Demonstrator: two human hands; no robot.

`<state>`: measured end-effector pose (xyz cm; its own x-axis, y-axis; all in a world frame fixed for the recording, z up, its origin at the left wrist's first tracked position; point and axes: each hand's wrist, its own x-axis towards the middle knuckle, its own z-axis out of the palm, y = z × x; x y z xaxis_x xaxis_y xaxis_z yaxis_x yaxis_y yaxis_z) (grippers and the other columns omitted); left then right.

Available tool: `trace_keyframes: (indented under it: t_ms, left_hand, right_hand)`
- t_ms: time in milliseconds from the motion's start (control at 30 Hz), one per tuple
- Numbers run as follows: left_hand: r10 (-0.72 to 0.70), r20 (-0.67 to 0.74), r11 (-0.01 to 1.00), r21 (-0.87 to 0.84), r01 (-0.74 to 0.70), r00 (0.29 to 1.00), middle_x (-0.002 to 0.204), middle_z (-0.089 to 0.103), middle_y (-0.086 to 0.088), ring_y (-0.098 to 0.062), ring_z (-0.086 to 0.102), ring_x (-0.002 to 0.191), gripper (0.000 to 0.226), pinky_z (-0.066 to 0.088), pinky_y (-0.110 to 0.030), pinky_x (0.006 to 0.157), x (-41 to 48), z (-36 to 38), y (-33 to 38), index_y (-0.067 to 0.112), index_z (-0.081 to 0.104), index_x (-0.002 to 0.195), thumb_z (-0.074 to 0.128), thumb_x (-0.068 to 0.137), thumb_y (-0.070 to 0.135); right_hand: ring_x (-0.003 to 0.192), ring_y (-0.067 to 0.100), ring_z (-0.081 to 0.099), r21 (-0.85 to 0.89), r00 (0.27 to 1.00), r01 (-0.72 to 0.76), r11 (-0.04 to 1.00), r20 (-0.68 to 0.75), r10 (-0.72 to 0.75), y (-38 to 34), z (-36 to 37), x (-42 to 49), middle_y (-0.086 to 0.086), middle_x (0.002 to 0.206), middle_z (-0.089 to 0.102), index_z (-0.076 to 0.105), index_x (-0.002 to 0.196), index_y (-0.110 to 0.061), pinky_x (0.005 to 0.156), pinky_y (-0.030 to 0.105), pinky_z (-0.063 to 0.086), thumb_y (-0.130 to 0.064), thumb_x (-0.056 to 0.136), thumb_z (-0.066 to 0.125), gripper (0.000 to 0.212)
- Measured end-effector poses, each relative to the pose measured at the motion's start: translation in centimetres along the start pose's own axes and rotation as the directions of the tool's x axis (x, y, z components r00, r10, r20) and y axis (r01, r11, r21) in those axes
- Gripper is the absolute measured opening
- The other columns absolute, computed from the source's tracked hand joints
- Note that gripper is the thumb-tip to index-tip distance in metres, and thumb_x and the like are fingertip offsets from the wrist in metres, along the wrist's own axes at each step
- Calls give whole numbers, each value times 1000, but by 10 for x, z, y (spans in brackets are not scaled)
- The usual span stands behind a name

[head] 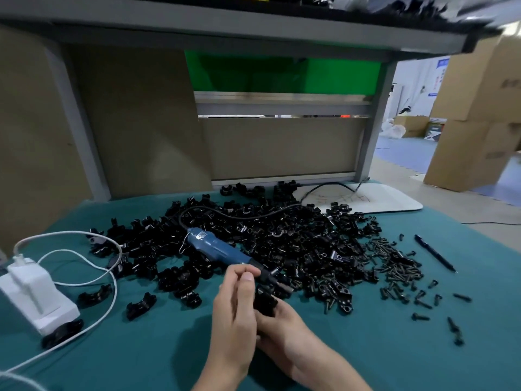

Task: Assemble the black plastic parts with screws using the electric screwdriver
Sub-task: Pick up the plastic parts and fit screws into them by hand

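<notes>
Your right hand (277, 324) is closed around a small black plastic clamp part (265, 301), holding it near the front of the teal cloth-covered table (366, 348), while your left hand (235, 314) stands upright just beside it with fingertips pinched narrow near the top; whether a screw sits between them is too small to tell. The blue-bodied electric screwdriver (222, 251) lies unheld on the big heap of black plastic parts (296, 241), just beyond your hands, its black tip pointing toward you and its black cable (239, 214) looping to the far side. Loose black screws (400, 266) are scattered to the right of the heap, with a dark pen (435, 253) farther right; a white charger block (36, 294) sits at the near left. The plastic part looks light and stiff but smooth, so it will likely slip or twist under the driver's torque: grip it by its flat outer sides, leaving the screw hole clear. Take the screwdriver around its blue barrel, and expect the cable to drag through the heap.
</notes>
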<state>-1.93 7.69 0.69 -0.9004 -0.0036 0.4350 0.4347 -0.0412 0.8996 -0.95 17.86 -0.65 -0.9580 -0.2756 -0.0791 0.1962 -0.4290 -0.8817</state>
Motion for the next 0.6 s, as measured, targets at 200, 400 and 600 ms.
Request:
trace_keyframes:
  t_ms: [200, 400, 600]
  left_hand:
    - [-108, 29, 957, 272, 96, 994, 99, 66, 14, 0, 61, 96, 12, 47, -21, 77, 8, -2, -20, 49, 55, 97, 43, 97, 52]
    - [-238, 242, 951, 256, 175, 941, 94, 71, 21, 3, 65, 80, 23, 49, -15, 69, 14, -4, -17, 54, 59, 99, 52, 83, 69]
    - [-413, 326, 871, -132, 474, 850, 111, 76, -7, -19, 72, 102, 31, 58, -29, 82, 20, -2, -15, 11, 67, 119, 63, 91, 25]
  right_hand:
    - [88, 20, 77, -276, 932, 175, 945, -263, -250, -15, -19, 1, 9, 93, 79, 69, 91, -9, 75, 22, 58, 6, 86, 76, 16]
    - [90, 14, 76, -480, 879, 253, 840, -249, -407, -22, -38, 1, 7, 93, 78, 76, 90, -17, 77, 19, 57, 7, 90, 71, 25]
    - [88, 2, 73, -553, 871, 190, 811, -286, -399, -20, -40, 5, -10, 94, 78, 68, 101, -27, 74, 13, 53, -17, 81, 85, 27]
